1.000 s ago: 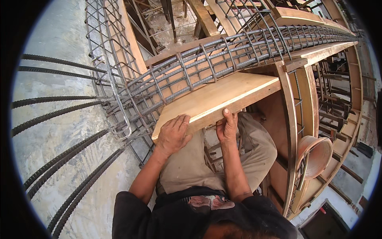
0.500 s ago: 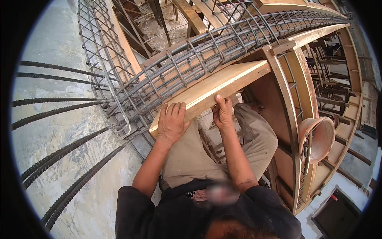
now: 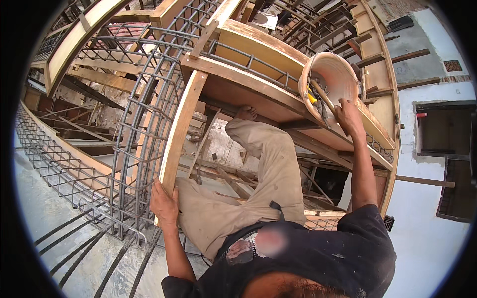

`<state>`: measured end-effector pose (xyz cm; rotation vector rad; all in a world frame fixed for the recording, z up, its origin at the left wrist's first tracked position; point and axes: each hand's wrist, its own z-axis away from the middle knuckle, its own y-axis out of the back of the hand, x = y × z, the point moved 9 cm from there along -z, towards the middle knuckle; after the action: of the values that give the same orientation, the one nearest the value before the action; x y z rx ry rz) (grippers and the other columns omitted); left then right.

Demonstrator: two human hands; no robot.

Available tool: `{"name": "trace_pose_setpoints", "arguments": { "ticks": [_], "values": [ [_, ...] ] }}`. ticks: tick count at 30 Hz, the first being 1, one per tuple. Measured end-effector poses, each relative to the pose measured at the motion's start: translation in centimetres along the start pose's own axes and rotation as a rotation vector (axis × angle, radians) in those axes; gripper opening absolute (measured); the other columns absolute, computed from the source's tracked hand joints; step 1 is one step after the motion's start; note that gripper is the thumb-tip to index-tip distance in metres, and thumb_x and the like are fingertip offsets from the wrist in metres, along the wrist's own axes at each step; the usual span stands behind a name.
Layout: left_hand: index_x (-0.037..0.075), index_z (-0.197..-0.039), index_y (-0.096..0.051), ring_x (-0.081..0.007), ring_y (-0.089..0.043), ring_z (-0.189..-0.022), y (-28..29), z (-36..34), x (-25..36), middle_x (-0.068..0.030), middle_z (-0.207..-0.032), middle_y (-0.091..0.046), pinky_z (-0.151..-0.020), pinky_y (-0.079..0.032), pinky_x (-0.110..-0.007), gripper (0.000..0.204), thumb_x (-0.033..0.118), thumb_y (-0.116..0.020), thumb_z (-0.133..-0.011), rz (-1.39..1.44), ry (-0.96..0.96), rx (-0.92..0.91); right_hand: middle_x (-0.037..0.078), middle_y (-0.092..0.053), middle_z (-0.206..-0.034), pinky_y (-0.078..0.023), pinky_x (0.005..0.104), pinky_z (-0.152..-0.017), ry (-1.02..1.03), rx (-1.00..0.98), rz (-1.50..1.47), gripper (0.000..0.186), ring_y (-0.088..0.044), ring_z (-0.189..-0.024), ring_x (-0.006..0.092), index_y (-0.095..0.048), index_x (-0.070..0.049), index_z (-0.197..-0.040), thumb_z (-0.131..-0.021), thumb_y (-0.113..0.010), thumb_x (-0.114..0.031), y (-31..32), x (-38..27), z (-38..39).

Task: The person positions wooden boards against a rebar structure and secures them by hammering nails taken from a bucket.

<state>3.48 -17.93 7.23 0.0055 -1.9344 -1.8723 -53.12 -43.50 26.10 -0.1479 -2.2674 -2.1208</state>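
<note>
A pale wooden board runs along the rebar cage. My left hand is closed around its near end, fingers over the cage-side edge. To the right, a round, dirty orange-white bucket lies tipped with its mouth toward me, on the timber formwork. At its rim my right hand is closed on the end of a wooden-handled tool; the tool's other end cannot be made out. Inside the bucket are a yellow piece, perhaps a tool grip, and small dark metal bits.
Long rebar cages curve past my left side, and loose bar ends stick out over the grey concrete. Open formwork bays with props lie below my legs. A white wall with dark openings stands at the right.
My view has swung to the right. My right hand has left the board and reached to the bucket, closing on the wooden handle. My left hand stays on the board's end.
</note>
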Motion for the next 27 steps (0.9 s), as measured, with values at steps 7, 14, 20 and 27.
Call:
{"name": "trace_pose_setpoints", "arguments": {
  "ticks": [7,14,20,27],
  "values": [
    [0.003,-0.130,-0.049,-0.0359,-0.060,-0.108,0.5,-1.1,-0.2,-0.0170,-0.121,-0.058,-0.087,-0.050,-0.045,0.070,0.031,-0.081,-0.074,-0.003,0.144,-0.073,0.023,-0.069,-0.079,-0.052,0.0436,-0.070,0.086,-0.501,0.035,0.040,-0.069,-0.074,0.0325,-0.069,0.005,-0.105,-0.081,-0.070,-0.027,-7.3,3.0,-2.8],
    [0.007,-0.126,-0.051,-0.0284,-0.061,-0.104,0.5,-1.5,0.7,-0.0101,-0.114,-0.059,-0.084,-0.050,-0.042,0.069,0.035,-0.083,-0.072,-0.053,0.231,-0.048,0.004,-0.052,-0.070,-0.044,0.0312,-0.051,-0.077,-0.263,-0.073,0.033,-0.053,-0.058,0.0140,-0.056,-0.001,-0.123,-0.099,-0.052,-0.023,0.9,3.3,-0.8],
    [0.007,-0.124,-0.052,-0.0269,-0.061,-0.100,0.7,-1.3,0.6,-0.0081,-0.109,-0.060,-0.082,-0.050,-0.040,0.067,0.034,-0.083,-0.071,0.009,0.250,-0.050,0.004,-0.051,-0.076,-0.041,0.0241,-0.046,-0.226,-0.380,-1.096,0.047,-0.048,-0.053,0.0103,-0.041,-0.005,-0.139,-0.102,-0.055,-0.031,1.9,-11.5,11.4],
    [0.007,-0.125,-0.052,-0.0260,-0.061,-0.103,1.1,-1.5,0.3,-0.0085,-0.113,-0.060,-0.083,-0.050,-0.039,0.069,0.032,-0.084,-0.069,0.034,0.209,-0.017,0.005,-0.055,-0.079,-0.045,0.0247,-0.046,-0.831,-1.488,-1.527,0.021,-0.051,-0.057,0.0124,-0.048,-0.014,-0.112,-0.100,-0.061,-0.023,-24.4,-31.4,23.7]
  ]
}}
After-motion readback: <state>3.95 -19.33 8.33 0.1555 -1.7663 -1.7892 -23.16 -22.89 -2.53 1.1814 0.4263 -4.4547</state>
